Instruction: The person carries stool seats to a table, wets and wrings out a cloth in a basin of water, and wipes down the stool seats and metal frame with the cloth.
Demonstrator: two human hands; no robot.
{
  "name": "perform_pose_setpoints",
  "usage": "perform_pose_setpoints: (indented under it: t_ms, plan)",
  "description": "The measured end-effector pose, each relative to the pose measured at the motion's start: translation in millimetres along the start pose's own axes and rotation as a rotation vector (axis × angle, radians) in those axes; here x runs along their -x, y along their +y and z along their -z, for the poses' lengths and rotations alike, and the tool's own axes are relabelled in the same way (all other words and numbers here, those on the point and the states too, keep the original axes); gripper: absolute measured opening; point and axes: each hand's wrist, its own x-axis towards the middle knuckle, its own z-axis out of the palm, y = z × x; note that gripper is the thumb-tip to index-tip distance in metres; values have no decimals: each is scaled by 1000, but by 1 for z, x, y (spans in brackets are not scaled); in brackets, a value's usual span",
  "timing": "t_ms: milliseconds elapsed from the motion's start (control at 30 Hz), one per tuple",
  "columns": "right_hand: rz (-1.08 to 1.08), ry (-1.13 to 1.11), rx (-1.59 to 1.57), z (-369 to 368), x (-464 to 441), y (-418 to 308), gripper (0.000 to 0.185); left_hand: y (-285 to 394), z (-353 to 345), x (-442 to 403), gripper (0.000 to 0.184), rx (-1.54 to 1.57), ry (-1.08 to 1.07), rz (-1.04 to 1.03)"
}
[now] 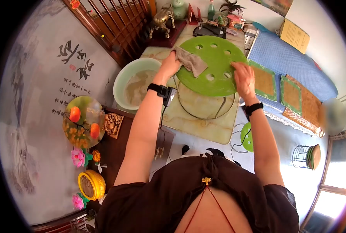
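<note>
The left hand (171, 64) is in the upper middle of the frame, and its fingers are closed together on a grey cloth (192, 62), which lies spread on the green seat (206, 75). This seat is round, has holes in it, and is placed above the marbled table (204, 130) in the upper middle. A thin metal ring (192, 115) shows below the seat. The right hand (244, 75) touches the right edge of the seat with bent fingers, beside a hole; I cannot tell if the thumb is clamped on it from below.

Just left of the seat there is a pale green basin (118, 83), and inside it is cloudy, brownish water (136, 91). At the lower left, a yellow pot (100, 185) contains something greyish.

On the left wall, large black brush characters (75, 58) seem to read 迎客松; the columns of small characters (66, 97) under them are not clear enough for me to read. At the upper right, a yellow notebook (294, 35) has printed lines, also too small. A red and white packet (236, 24) at the top carries print which I cannot read. Near it stands a green bottle (211, 11), and to the left is a golden bull figure (162, 21) on a dark red base (173, 34)
</note>
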Motion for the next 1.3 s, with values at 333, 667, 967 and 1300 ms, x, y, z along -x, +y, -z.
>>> perform_pose_setpoints:
  t_ms: [333,667,967,1300]
  plan:
    - [-186,-15,167,-16,25,-39,33,38,-31,74,35,-222,299,-124]
    - [-197,-19,-150,-16,17,-71,38,95,-94,150,37,-305,510,-485]
    - [-127,-81,-41,-14,10,-58,38,31,-48,82,41,-70,578,-303]
    - [-124,-118,0,-20,8,-59,37,79,-134,146,59,83,786,-204]
